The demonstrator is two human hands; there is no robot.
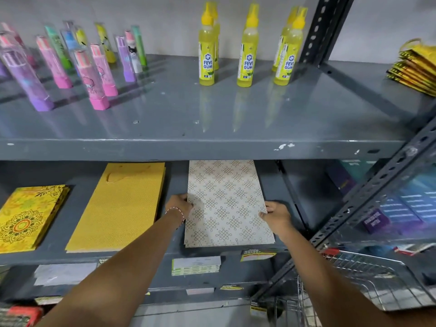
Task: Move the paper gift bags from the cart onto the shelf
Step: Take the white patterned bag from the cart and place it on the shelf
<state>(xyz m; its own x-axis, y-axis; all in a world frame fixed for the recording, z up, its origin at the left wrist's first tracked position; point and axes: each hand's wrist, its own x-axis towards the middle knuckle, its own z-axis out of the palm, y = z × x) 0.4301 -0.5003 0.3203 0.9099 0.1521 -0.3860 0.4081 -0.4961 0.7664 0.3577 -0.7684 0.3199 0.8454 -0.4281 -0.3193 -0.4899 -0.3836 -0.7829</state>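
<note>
A stack of flat cream paper gift bags (226, 204) with a brown knot pattern lies on the grey middle shelf (174, 252). My left hand (180, 205) grips its left edge and my right hand (276, 214) grips its right edge. To the left lie a stack of plain mustard gift bags (118, 206) and a stack of yellow floral gift bags (28, 215). The wire cart (368, 279) stands at the lower right, behind my right arm; I see no bags inside it.
The upper shelf (212, 147) holds yellow gum bottles (247, 53), coloured tubes (94, 74) and gold packets (417, 69) at far right. A slotted steel upright (368, 197) crosses at right. Price labels (195, 265) stick to the shelf's front edge.
</note>
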